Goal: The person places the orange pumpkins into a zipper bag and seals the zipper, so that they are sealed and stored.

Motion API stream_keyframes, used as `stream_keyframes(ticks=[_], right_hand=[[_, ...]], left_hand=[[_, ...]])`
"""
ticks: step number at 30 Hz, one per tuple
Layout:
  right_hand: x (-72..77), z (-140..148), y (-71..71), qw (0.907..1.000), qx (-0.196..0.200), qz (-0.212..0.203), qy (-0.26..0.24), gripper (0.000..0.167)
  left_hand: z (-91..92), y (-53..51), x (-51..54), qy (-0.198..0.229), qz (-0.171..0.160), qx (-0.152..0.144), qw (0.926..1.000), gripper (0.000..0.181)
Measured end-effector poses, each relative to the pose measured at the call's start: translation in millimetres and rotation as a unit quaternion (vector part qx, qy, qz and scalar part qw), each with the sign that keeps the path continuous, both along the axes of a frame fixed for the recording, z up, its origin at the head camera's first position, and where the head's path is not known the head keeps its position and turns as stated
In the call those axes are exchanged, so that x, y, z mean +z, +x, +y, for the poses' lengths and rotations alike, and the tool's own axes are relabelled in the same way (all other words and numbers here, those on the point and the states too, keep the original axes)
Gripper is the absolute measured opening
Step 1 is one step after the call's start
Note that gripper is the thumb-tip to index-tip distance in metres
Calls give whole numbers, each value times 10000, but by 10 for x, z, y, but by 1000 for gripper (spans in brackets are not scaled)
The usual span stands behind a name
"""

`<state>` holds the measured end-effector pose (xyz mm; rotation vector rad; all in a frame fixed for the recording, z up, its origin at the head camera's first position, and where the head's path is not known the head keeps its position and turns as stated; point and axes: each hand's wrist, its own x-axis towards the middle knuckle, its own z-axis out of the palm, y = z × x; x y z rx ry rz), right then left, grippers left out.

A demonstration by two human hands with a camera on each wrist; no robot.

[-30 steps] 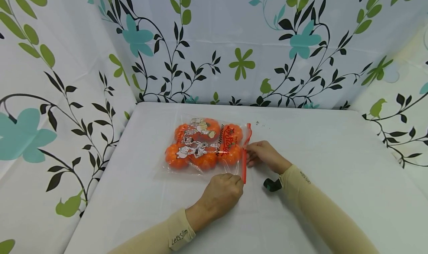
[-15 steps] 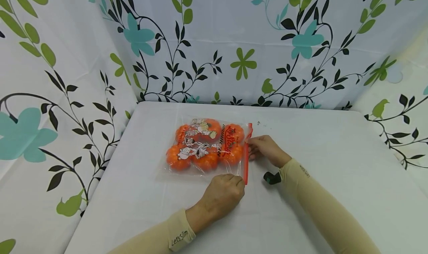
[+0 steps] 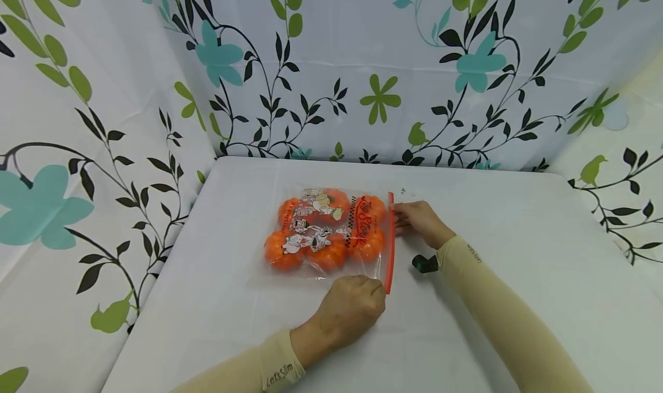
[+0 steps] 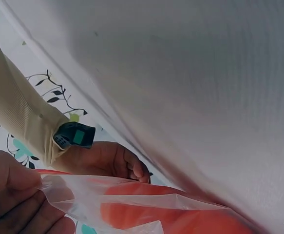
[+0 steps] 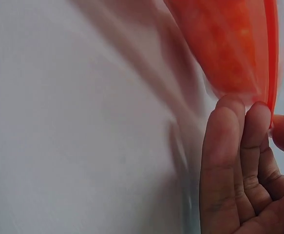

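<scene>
A clear zip bag [image 3: 374, 269] with cartoon print and a red zip strip along its right edge lies on the table. Inside it are several round, ridged orange things [image 3: 327, 256] that look like small pumpkins. My left hand [image 3: 348, 308] pinches the near corner of the bag at the strip's end; thumb and curled fingers show on the plastic in the left wrist view. Toward the strip's far end, my right hand [image 3: 420, 223] pinches the red edge between thumb and fingers. In the right wrist view, the red strip [image 5: 273, 58] runs down into that pinch.
The white-covered table [image 3: 492, 220] spreads around the bag. A dark camera [image 3: 425, 263] sits at the right wrist. Patterned curtains [image 3: 321, 65] with leaves and flowers hang behind and on both sides.
My right hand has moved along the red strip toward its far end. The bag's zip edge and my left hand have shifted slightly toward me.
</scene>
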<state>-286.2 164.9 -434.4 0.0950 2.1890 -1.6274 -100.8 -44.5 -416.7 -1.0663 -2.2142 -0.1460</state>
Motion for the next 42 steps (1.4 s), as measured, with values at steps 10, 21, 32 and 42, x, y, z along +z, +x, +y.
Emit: stream_keyframes(ticks=[10,21,32,42], right_hand=[[-24,162,-152,9990,-338,-122,-278,44],[14,306,-184,9976,-486,-354,-345,50],[-63,311,-169,9952,-695,-587,-353,52],[1,234,-150,9969,-654,-323,310,59]], left_hand=[[24,47,-29,192,-347,-119,9991,5],[23,20,-64,308,-355,-113,9988,7],[23,-24,-54,255,-1133,172,9931,11],[-34,-118,84,380,-2164,64,9755,30]])
